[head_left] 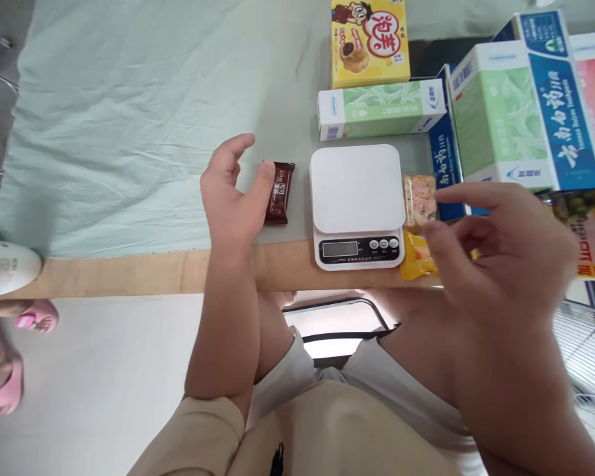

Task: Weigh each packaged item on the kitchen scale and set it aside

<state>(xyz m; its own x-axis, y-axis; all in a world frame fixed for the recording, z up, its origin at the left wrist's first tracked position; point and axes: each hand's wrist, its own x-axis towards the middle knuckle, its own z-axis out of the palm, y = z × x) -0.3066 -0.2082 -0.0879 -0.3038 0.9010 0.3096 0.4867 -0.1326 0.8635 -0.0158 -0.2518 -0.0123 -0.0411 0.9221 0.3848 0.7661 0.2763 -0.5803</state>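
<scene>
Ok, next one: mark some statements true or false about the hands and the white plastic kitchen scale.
1. The white plastic kitchen scale lies between the left hand and the right hand. True.
2. The left hand is beside a dark brown wrapped bar. True.
3. The right hand is beside that bar. False: it is beside a small clear-wrapped pinkish snack.
4. A yellow printed cardboard box rests on the scale. False: the box is beyond it, behind a long green-and-white carton.

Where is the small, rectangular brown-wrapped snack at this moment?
In the head view, the snack lies left of the white rectangular scale, close beside the left hand.
</scene>
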